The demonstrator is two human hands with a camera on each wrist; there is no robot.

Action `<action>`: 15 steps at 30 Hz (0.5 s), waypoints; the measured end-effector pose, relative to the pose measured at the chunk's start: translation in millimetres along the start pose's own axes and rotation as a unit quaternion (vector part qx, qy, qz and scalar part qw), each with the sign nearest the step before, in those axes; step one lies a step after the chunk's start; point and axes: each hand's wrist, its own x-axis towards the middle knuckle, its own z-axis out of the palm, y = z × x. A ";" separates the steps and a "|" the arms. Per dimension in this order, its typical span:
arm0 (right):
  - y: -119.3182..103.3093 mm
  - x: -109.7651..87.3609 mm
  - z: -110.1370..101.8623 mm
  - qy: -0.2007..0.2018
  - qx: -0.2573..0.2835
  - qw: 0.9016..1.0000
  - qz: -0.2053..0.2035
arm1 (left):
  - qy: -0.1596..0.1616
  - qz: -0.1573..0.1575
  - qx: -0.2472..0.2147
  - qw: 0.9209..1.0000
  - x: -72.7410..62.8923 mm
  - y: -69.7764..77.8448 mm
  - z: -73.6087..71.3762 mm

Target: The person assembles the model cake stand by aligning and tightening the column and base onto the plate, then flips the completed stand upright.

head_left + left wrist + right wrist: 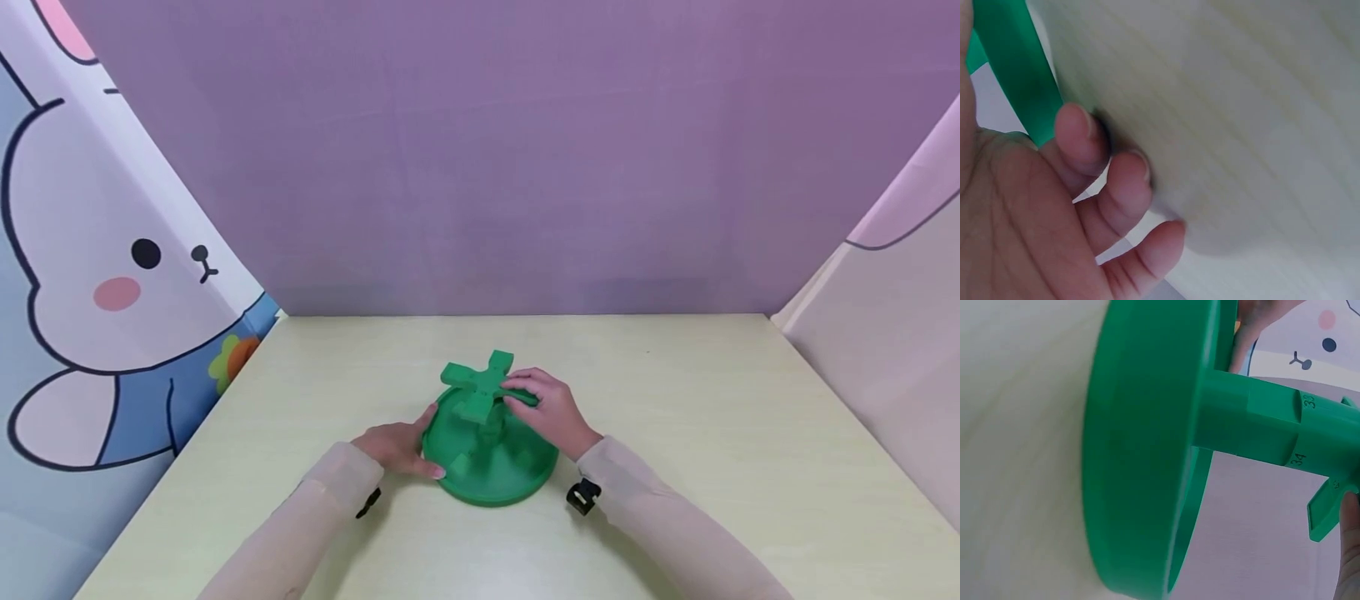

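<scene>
A green round base [495, 492] with a raised rim stands on the table, and a post [1247, 419] with numbers on its side rises from its middle. Atop the post sits a green cross-shaped piece [482, 385] with flat arms. My right hand [557, 414] pinches the cross piece's right arm between thumb and fingers. At the base's left side, my left hand [396, 446] holds the rim with thumb and fingers spread around it. The left wrist view shows that hand's other fingers [1125, 194] bent beside the rim, close to the tabletop.
The pale wooden table [720, 433] extends around the base. A purple cloth backdrop [525, 158] hangs at its far edge. On the left is a panel with a cartoon rabbit [112, 242], and a pale panel [885, 358] borders the right. Each wrist wears a black strap [582, 497].
</scene>
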 end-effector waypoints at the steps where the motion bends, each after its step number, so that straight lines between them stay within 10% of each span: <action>1: 0.1 -0.3 -0.2 -0.001 -0.002 1.000 -0.003 | -0.001 -0.001 -0.001 1.000 -0.2 0.1 0.1; 15: -5.1 -0.5 0.7 0.015 -0.079 0.991 -0.112 | -0.001 0.003 0.000 1.000 0.1 -1.0 -0.1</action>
